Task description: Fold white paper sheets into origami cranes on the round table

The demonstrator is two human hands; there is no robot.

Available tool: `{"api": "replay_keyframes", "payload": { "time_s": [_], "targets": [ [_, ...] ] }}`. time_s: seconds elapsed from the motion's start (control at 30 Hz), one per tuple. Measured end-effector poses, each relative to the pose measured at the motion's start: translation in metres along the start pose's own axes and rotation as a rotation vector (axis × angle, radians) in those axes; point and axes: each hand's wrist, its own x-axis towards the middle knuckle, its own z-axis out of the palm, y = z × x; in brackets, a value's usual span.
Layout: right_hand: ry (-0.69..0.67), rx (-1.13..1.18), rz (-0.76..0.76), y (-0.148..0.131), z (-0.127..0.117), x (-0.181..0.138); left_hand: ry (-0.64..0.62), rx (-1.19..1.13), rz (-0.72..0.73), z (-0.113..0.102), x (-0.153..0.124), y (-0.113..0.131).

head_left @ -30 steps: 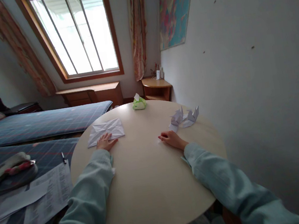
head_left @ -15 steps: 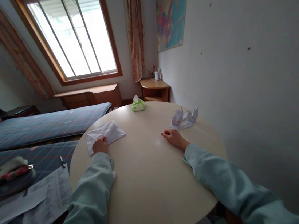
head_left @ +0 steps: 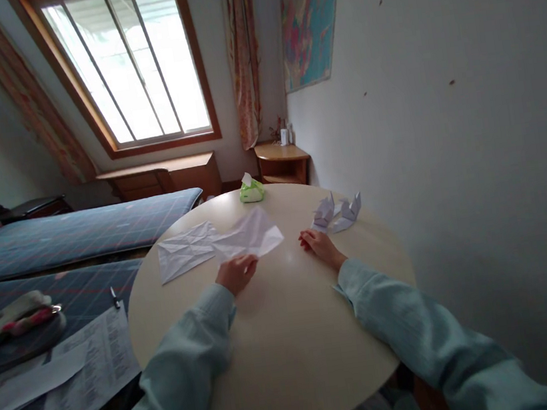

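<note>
A creased sheet of white paper [head_left: 248, 233] is pinched along its near edge by my left hand [head_left: 237, 273], slightly above the table's middle. To its left another creased sheet of paper [head_left: 186, 251] lies flat, partly behind the held one. My right hand [head_left: 320, 247] rests on the tabletop with its fingers curled together; I see nothing in them. Just beyond it stand two folded paper figures, a nearer one [head_left: 324, 213] and one farther right [head_left: 348, 212], both with upright pointed parts.
The round cream table [head_left: 294, 363] holds a green tissue pack [head_left: 251, 190] at its far edge. Left of it, on a plaid bed, lie printed sheets [head_left: 88, 384], a pen [head_left: 115, 297] and a pouch [head_left: 11, 323]. A white wall [head_left: 475, 171] runs along the right.
My left hand has moved right from the sheets at the left, carrying one sheet of paper to the table's middle. My right hand has barely moved.
</note>
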Motion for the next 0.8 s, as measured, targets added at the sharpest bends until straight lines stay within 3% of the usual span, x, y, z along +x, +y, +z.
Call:
{"api": "replay_keyframes", "payload": {
  "time_s": [0.07, 0.17, 0.23, 0.3, 0.37, 0.47, 0.57, 0.7, 0.8],
  "targets": [
    [0.119, 0.006, -0.013, 0.001, 0.0, 0.001, -0.092, -0.034, 0.085, 0.004, -0.005, 0.021],
    [0.275, -0.085, -0.17, -0.002, -0.002, 0.0, -0.212, -0.146, 0.259, 0.002, -0.011, 0.041],
    [0.269, -0.14, -0.298, -0.005, 0.0, -0.003, -0.23, -0.213, 0.281, 0.001, -0.012, 0.047],
    [0.136, -0.21, -0.417, -0.008, 0.005, -0.009, -0.231, -0.275, 0.228, 0.004, -0.011, 0.05],
    [-0.094, -0.321, -0.523, -0.01, 0.012, -0.014, -0.216, -0.313, 0.192, 0.011, -0.01, 0.049],
    [-0.406, -0.529, -0.567, -0.01, 0.021, -0.019, -0.244, -0.315, 0.255, 0.025, -0.007, 0.041],
    [-0.494, -0.65, -0.532, -0.009, 0.022, -0.018, -0.359, -0.216, 0.162, 0.033, -0.005, 0.025],
    [-0.539, -0.691, -0.539, -0.009, 0.017, -0.016, -0.374, -0.068, -0.089, 0.03, -0.001, -0.001],
    [-0.553, -0.699, -0.528, -0.009, 0.014, -0.015, -0.387, -0.02, -0.154, 0.028, 0.0, -0.013]
  ]
}}
